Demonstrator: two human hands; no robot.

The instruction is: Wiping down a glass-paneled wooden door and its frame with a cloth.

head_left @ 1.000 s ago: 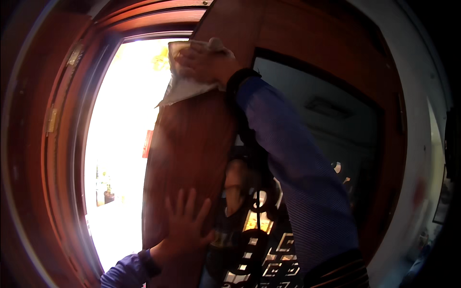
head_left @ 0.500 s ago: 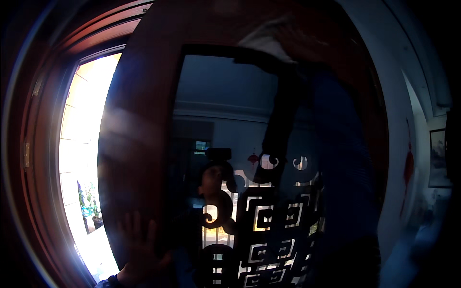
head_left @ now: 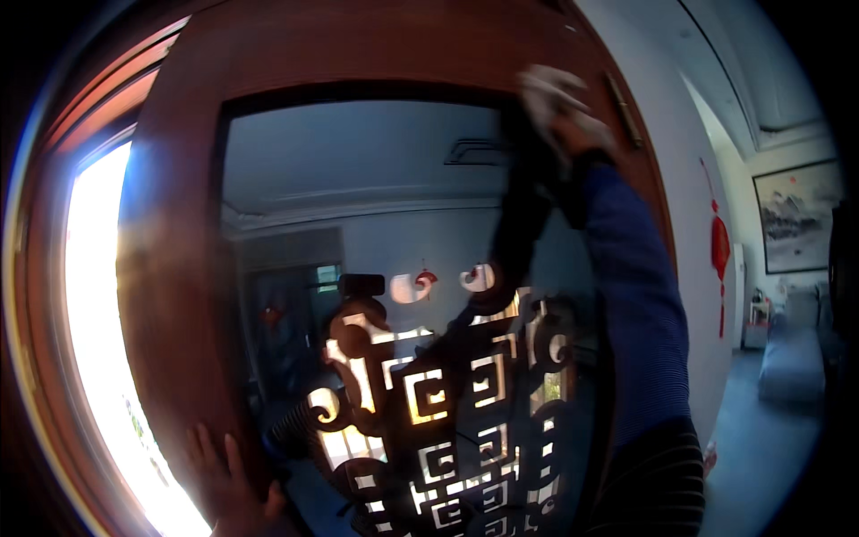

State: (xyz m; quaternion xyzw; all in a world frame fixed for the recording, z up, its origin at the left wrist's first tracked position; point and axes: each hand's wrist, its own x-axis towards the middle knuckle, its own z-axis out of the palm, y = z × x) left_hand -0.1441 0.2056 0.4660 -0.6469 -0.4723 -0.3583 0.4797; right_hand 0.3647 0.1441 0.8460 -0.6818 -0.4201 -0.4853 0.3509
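Observation:
A brown wooden door [head_left: 358, 54] with a dark glass panel [head_left: 376, 161] fills most of the view. Scroll-like and square-spiral metalwork [head_left: 488, 380] shows in the panel's lower half. My right hand [head_left: 577, 134], on a raised arm in a blue sleeve, holds a whitish cloth [head_left: 550, 89] against the frame near the panel's top right corner. At the lower left, my left hand [head_left: 228, 483] lies on the door's left stile with its fingers spread, holding nothing. The dark glass mirrors the room and my raised arm.
Bright daylight enters through the gap [head_left: 98, 268] left of the door. A hinge [head_left: 624, 109] is on the door's right edge. To the right, a red hanging ornament [head_left: 719, 242] is on the white wall, with a framed landscape picture [head_left: 796, 215] and a grey sofa [head_left: 792, 362] beyond.
My right hand has moved with the cloth rightward along the frame's top to the corner. The view has shifted right, showing more of the room. My left hand stays on the door.

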